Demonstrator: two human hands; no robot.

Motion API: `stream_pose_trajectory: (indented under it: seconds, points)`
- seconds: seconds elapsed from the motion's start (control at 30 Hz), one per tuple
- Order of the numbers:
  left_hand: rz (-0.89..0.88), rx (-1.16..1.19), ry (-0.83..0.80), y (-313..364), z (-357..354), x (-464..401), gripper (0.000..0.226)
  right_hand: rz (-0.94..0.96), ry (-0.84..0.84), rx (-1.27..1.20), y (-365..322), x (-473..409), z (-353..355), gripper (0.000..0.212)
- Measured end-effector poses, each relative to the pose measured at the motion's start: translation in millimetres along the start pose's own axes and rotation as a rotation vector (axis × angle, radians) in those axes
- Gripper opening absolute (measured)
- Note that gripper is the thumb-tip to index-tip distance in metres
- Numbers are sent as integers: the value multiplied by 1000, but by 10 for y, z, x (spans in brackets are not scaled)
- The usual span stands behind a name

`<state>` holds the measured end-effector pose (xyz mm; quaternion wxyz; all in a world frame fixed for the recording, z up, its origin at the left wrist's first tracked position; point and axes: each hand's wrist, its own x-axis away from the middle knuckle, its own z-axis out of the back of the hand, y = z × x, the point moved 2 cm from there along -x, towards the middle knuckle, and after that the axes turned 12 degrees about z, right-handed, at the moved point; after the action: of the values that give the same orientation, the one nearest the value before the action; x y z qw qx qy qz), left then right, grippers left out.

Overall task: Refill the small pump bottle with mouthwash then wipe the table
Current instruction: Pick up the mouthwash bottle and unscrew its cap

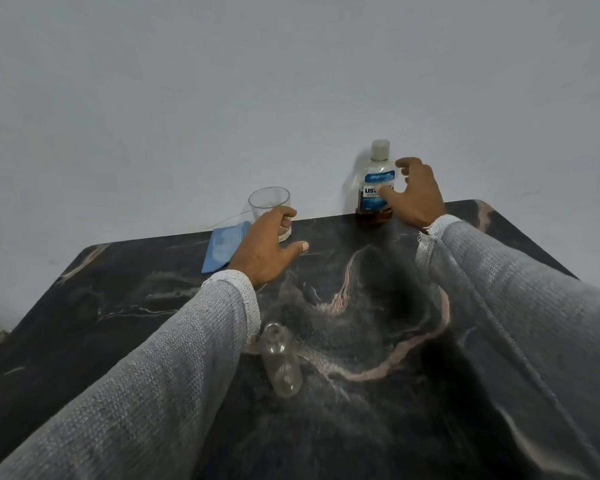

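Observation:
A small clear bottle [281, 362] with an open neck and no pump on it is on the dark marble table [136, 306], between my forearms. The mouthwash bottle [374, 178], capped, blue-labelled, with dark liquid low inside, stands at the table's back edge. My right hand [418, 195] is spread around its right side, thumb across the label, fingers not closed on it. My left hand [264, 247] reaches a clear drinking glass [270, 206]; its fingertips touch the glass low down and the thumb sticks out to the right.
A folded blue cloth [222, 249] lies left of the glass, partly under my left hand. A plain pale wall rises right behind the table. The table's left and right edges slope off toward me.

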<state>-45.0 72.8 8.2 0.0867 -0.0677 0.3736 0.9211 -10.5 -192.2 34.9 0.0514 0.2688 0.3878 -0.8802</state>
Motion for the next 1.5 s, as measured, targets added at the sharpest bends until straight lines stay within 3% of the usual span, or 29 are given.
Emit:
stream_pose_trajectory:
  seconds: [0.2, 0.6, 1.03, 1.37, 1.5]
  points:
    - [-17, -33, -45, 4, -170, -303, 59, -7, -116, -10, 212, -411, -136, 81]
    - [-10, -39, -74, -1, -98, -233, 55, 67, -145, 7, 228, -378, -156, 65]
    - [184, 246, 15, -21, 406, 976, 41, 182, -222, -127, -585, 937, 596, 58]
    - [199, 316, 184, 39, 434, 2081, 35, 230, -290, -240, -1075, 2019, 893, 54]
    - [267, 322, 172, -5, 371, 2255, 48, 227, -308, -248, -1146, 2270, 826, 56]
